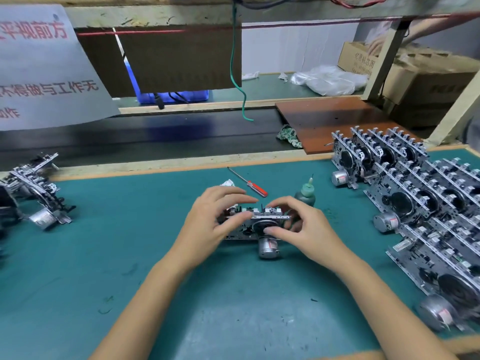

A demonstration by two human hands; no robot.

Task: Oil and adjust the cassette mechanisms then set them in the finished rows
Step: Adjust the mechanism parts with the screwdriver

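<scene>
We note one cassette mechanism [255,224] upright at the middle of the desk [104,242], grasped by both hands: left hand [210,219] fingers curled over its top, right hand [298,224] pinching its right end. Finished rows [420,211] fill the desk's right edge; an oil bottle [306,194] stands just behind.

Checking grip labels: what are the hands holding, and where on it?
Both hands hold one cassette mechanism on the mat. Left hand grips its left end, fingers over the top edge; right hand grips the right end, thumb on the flywheel face.
</scene>
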